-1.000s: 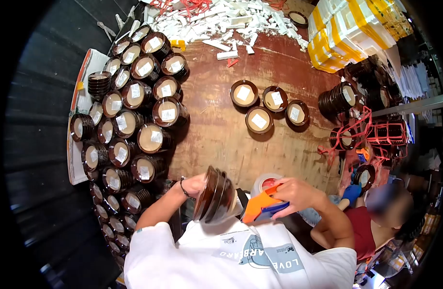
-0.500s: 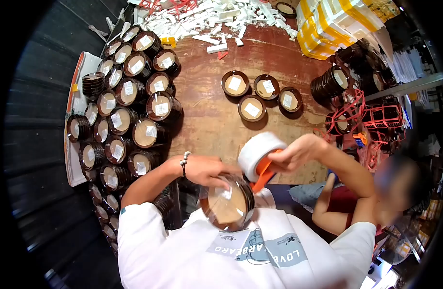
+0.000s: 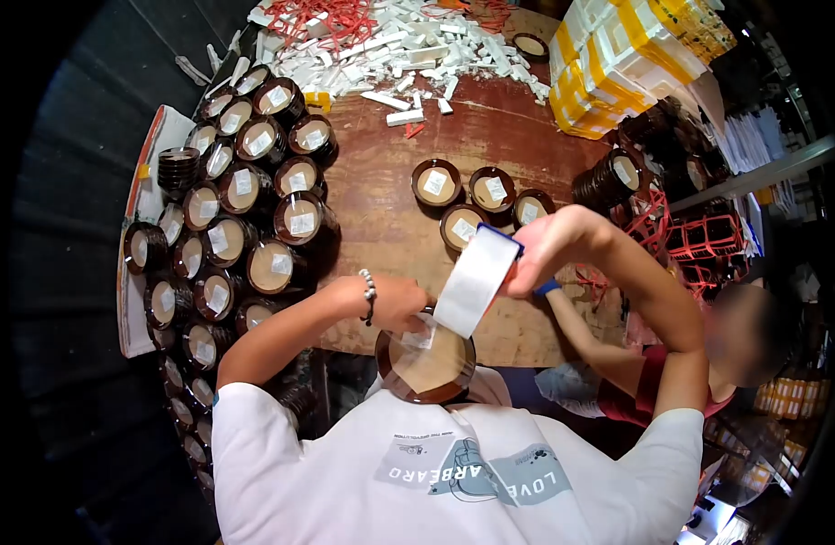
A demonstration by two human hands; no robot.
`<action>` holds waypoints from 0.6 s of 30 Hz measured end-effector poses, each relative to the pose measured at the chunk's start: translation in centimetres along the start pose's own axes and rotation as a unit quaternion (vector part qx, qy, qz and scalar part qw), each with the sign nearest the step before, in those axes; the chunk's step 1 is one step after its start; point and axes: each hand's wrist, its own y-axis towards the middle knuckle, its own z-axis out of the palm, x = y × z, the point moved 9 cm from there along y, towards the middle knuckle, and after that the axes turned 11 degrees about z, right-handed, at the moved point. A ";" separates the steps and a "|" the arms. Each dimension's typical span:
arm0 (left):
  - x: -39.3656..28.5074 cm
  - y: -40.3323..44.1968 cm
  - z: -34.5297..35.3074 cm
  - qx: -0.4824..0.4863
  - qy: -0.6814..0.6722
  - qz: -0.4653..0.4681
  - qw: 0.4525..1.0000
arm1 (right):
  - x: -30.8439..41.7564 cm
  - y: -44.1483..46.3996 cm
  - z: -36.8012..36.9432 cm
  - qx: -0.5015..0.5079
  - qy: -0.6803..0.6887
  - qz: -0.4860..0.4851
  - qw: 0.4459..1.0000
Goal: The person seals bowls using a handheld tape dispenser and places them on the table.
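A stack of round brown dishes (image 3: 428,370) with a tan centre, a white label and clear tape across it rests against my body at the table's front edge. My left hand (image 3: 397,303), with a beaded bracelet at the wrist, is closed on the far rim of this stack; its fingertips are partly hidden. Held in my right hand (image 3: 531,259) is a tape dispenser (image 3: 478,280) with a wide roll of tape. The roll is tilted just above the right far side of the stack. A strip of clear tape appears to stretch between roll and stack.
Many stacks of labelled dishes (image 3: 243,183) stand on the left. Several more (image 3: 436,183) sit mid-table. White foam pieces (image 3: 417,54) and red strapping (image 3: 318,23) lie at the back, beside yellow-taped foam boxes (image 3: 608,77). Another person in a red top (image 3: 636,377) is close on the right.
My right hand has turned the tape dispenser so the roll now faces sideways over the stack. My left hand has shifted slightly left and away from my body. The other person's arm reaches further forward.
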 end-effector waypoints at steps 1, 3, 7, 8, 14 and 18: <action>2.7 0.4 1.5 0.038 0.049 -0.017 0.998 | -0.6 -0.4 0.6 0.006 0.016 -0.030 0.999; 5.9 0.9 2.6 0.074 0.099 -0.033 0.992 | -0.9 -1.2 1.6 0.056 0.057 -0.097 0.992; 11.6 0.2 4.2 0.151 -0.030 -0.206 0.966 | 1.4 -1.9 1.2 0.042 0.043 -0.087 0.994; 12.3 0.3 4.6 0.162 -0.055 -0.220 0.960 | 3.1 -0.9 1.2 0.032 -0.016 -0.097 0.995; 15.2 2.1 6.2 0.186 -0.241 -0.231 0.924 | -1.1 6.1 1.1 -0.078 -0.024 -0.025 0.996; 10.9 2.3 2.9 0.076 -0.395 -0.264 0.877 | 0.0 8.3 -0.1 -0.123 -0.144 -0.104 0.976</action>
